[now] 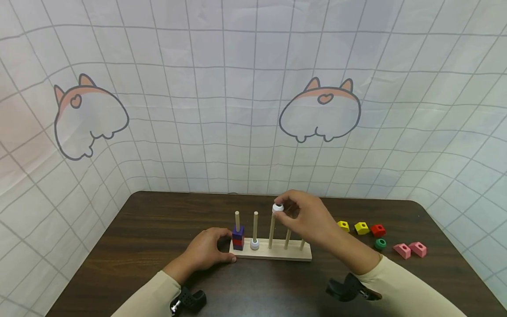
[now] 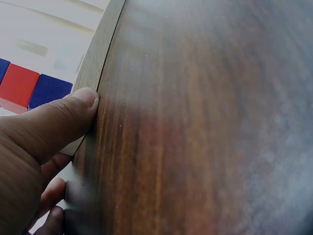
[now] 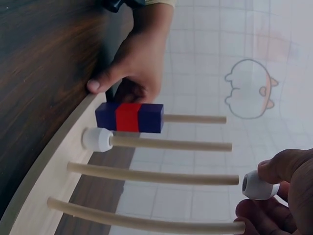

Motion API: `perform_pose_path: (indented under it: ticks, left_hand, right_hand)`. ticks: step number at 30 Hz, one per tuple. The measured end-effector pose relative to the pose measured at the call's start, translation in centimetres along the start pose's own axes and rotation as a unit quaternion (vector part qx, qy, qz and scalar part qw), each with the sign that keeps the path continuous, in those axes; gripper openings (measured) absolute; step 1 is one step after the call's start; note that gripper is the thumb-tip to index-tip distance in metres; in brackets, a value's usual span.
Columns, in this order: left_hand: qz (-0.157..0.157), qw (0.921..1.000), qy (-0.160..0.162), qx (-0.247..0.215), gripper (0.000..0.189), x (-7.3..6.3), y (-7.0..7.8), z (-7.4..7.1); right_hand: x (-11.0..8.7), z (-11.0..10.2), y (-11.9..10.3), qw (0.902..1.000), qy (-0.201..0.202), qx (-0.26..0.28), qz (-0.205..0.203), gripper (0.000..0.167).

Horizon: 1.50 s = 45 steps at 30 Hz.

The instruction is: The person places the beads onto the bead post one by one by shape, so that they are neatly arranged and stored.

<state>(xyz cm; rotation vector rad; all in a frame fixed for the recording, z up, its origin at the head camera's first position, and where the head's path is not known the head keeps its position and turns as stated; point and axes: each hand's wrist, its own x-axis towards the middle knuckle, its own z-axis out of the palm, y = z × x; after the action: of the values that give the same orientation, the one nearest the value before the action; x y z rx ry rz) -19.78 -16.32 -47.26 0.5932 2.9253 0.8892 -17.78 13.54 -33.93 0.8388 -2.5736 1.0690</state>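
A wooden peg board (image 1: 273, 254) with several upright pegs stands on the table. My left hand (image 1: 207, 250) grips its left end, thumb on the front edge and fingers behind. Purple and red blocks (image 3: 129, 117) are stacked on the leftmost peg; a white bead (image 3: 97, 139) sits at the foot of the second. In my right hand (image 1: 306, 215), a second white bead (image 3: 257, 186) is pinched between thumb and fingers. In the right wrist view its hole faces the tip of the third peg (image 3: 156, 175), with a small gap between them.
On the table's right side lie two yellow blocks (image 1: 361, 228), a red block (image 1: 378, 230), a green bead (image 1: 380, 244) and two pink blocks (image 1: 418, 249). A white grid-patterned curtain (image 1: 245, 132) hangs behind the dark wooden table (image 1: 158, 220).
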Motion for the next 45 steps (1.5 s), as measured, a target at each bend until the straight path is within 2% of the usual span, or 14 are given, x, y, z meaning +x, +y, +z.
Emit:
perform_pose_path:
  ticks: [20, 28, 38, 45]
  left_hand:
    - [-0.002, 1.0, 0.001, -0.008, 0.058, 0.3, 0.0, 0.1]
    - [0.002, 0.9999, -0.001, -0.013, 0.058, 0.3, 0.0, 0.0]
    - [0.007, 0.9999, 0.001, -0.013, 0.057, 0.3, -0.2, 0.1]
    - [0.001, 0.9999, 0.0, -0.013, 0.057, 0.3, -0.1, 0.0]
  right_hand:
    - [1.3, 2.0, -0.9, 0.9994, 0.005, 0.033, 0.006, 0.023]
    - [1.6, 3.0, -1.4, 0.9981, 0.015, 0.056, 0.023, 0.024]
    - [1.8, 4.1, -1.9, 0.998, 0.03, 0.044, 0.034, 0.024]
    - [1.4, 5.3, -1.7, 0.9962, 0.028, 0.05, 0.066, 0.025]
